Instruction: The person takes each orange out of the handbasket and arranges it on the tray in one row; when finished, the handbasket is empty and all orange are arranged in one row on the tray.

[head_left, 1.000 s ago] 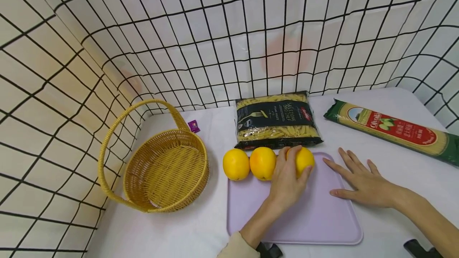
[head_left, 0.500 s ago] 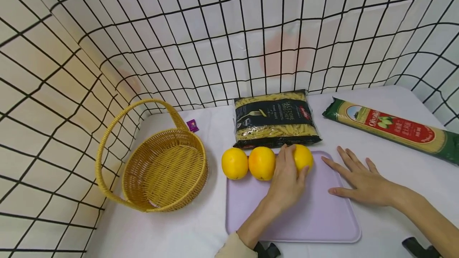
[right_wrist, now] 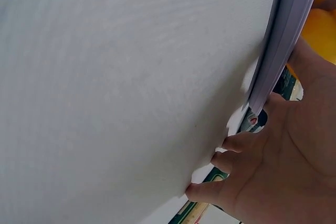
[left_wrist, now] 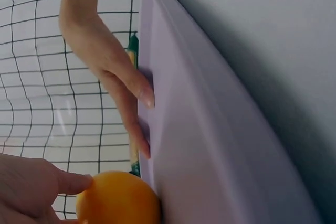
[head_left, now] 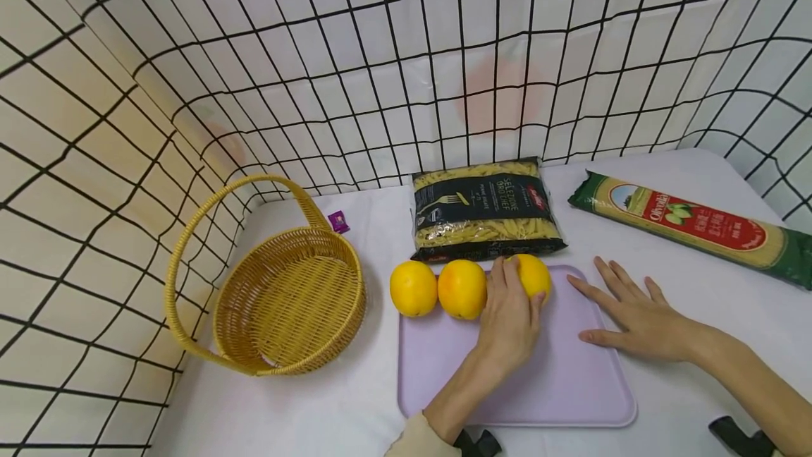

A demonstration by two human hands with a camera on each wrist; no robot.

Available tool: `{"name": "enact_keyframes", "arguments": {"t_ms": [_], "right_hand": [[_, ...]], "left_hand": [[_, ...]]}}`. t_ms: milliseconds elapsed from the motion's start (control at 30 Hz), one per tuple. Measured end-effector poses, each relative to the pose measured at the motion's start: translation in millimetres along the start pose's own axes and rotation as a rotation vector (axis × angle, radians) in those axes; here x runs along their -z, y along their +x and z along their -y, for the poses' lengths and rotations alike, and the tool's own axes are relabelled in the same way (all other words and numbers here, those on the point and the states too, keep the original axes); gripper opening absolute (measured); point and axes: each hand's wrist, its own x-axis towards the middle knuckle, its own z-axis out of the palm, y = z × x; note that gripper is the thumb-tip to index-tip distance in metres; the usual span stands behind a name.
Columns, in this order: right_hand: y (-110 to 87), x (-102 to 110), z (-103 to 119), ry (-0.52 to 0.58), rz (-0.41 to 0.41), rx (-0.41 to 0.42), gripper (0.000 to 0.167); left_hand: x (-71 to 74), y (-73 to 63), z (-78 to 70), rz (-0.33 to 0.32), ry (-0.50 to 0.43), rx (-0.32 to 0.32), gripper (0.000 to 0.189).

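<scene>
Three oranges line the far side of the lilac tray [head_left: 571, 379] in the head view. My left hand [head_left: 509, 323] grips the rightmost orange [head_left: 535, 278], thumb on its near right side and fingers over its left. The middle orange [head_left: 462, 290] stands right beside those fingers, and the left orange [head_left: 414, 289] is close against it. In the left wrist view, the thumb touches the gripped orange [left_wrist: 119, 198], low over the tray. My right hand [head_left: 641, 323] lies with fingers spread across the tray's right edge, thumb and index finger at the rim, holding nothing.
Behind the tray lies a black penne bag [head_left: 485, 206]. A long spaghetti pack [head_left: 698, 224] rests at the back right. To the left stands a wicker basket [head_left: 352, 316] with a tall handle, a small purple packet [head_left: 338, 221] behind it. Black wire mesh [head_left: 431, 55] surrounds the table.
The whole scene has shifted slightly left and up in the head view. My left hand keeps its grip on the rightmost orange, and my right hand stays spread at the tray's edge.
</scene>
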Motion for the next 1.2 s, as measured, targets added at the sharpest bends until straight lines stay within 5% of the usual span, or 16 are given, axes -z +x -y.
{"name": "enact_keyframes", "arguments": {"t_ms": [433,1200], "right_hand": [[0.6,1.1,2.6,0.007,0.005,-0.006,0.092],[-0.3,-0.2,1.9,-0.015,0.01,-0.016,0.091]], "left_hand": [[4.5,-4.2,1.0,-0.055,0.138,-0.051,0.061],[12.6,-9.8,-3.9,-0.015,0.211,-0.086,0.064]]}}
